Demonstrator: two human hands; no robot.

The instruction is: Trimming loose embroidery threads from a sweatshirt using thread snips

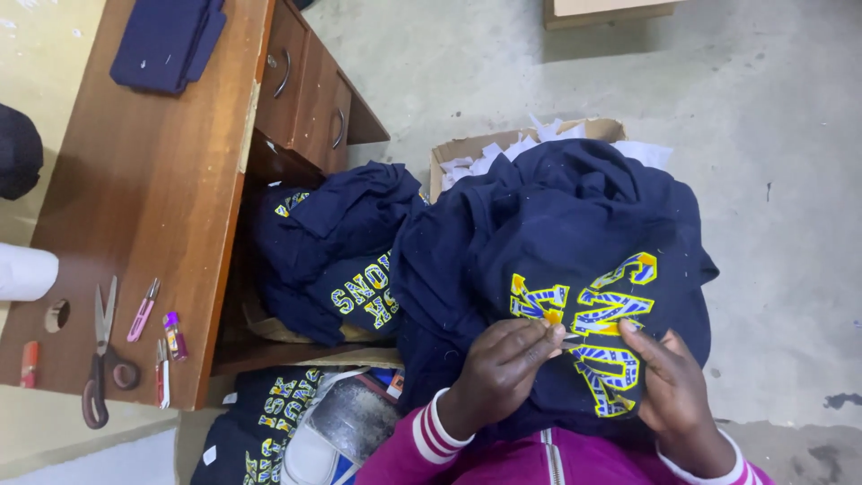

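Observation:
A navy garment (575, 216) with yellow and blue letters lies bunched across my lap. My left hand (499, 370) is closed, its fingertips pinching the fabric at a yellow letter (537, 301). My right hand (675, 388) grips the cloth just right of it, with the forefinger stretched along the lettering. A small pale sliver (571, 339) shows between the two hands; I cannot tell what it is. My magenta sleeves with white stripes show at the bottom edge.
To the left, a wooden desk (153, 198) with drawers carries large scissors (101, 359), pink thread snips (142, 310), small markers and a folded navy cloth (166, 40). More navy garments (332, 242) are piled beside it. A cardboard box (467, 148) of white paper scraps stands behind, on concrete floor.

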